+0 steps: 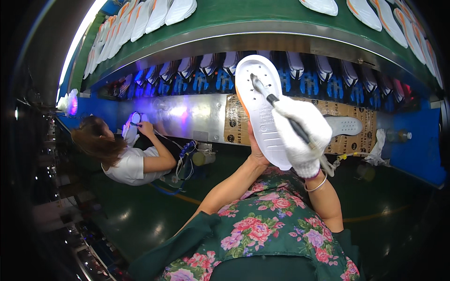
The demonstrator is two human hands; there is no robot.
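A white shoe sole [263, 119] with an orange edge is held up over the bench, its dotted, grooved inner face toward me. My bare left hand [256, 146] grips its left side from behind; most of those fingers are hidden. In a white knit glove, my right hand [303, 129] is closed around a slim brush [271, 98] with a black handle. The bristle tip touches or hovers just over the dotted upper end of the sole; I cannot tell which. A pale hose [326, 164] trails below the glove. Beyond my right hand, a grey sole [346, 125] lies on cardboard.
Printed cardboard [236, 122] and a metal plate [199, 114] cover the bench. Behind runs a row of shoes [208, 64] on blue holders; above, a green shelf [243, 11] carries several white soles. At left a co-worker [133, 157] handles another shoe part. A bottle [398, 136] lies right.
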